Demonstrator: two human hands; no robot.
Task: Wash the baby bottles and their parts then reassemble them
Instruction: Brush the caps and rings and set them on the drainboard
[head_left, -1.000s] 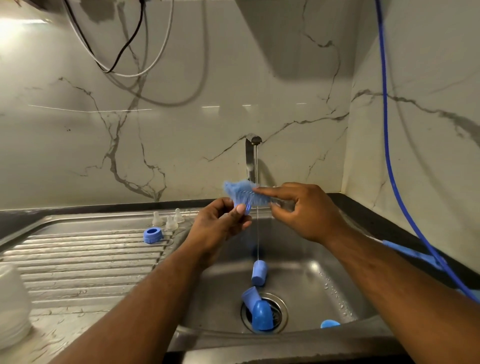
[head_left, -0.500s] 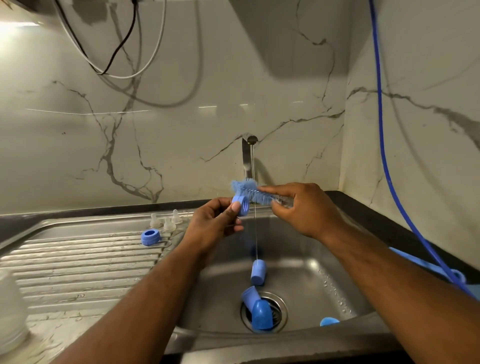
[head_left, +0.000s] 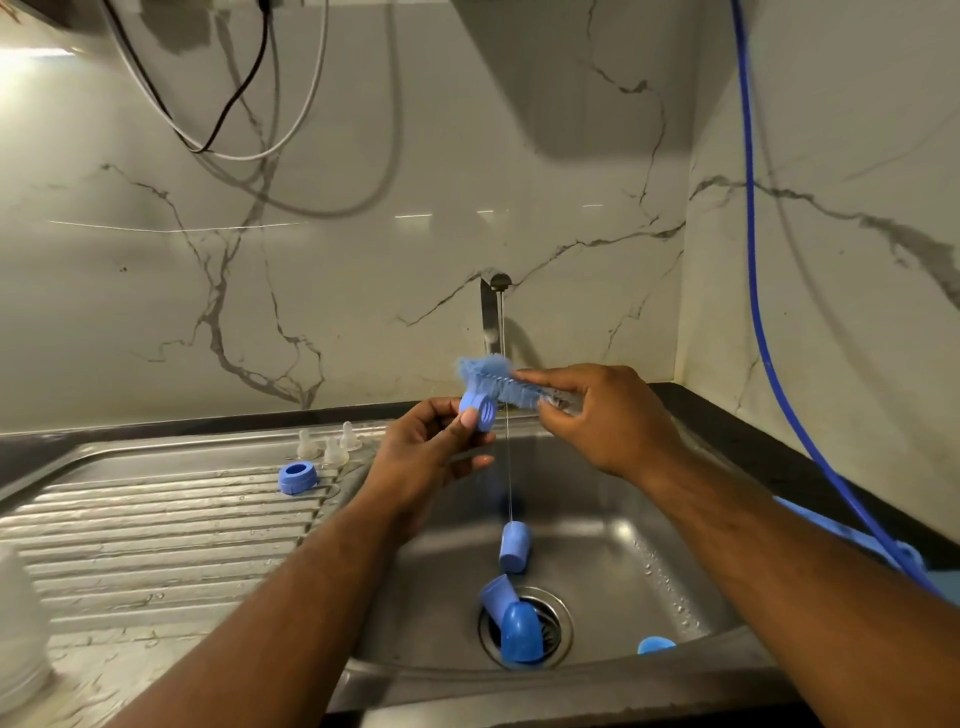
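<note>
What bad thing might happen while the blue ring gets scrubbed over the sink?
The left hand only pinches the blue ring, so the brush in the right hand might knock it into the sink. Blue caps lie on the drain while the tap runs, so water may pool.

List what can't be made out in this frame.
Head view only.
- Brush: handle mostly enclosed by the right hand.
- Blue ring: partly covered by the left hand.
- Blue piece: mostly behind the sink front rim.
- Pale object, left: cut by the frame edge, blurred.
</note>
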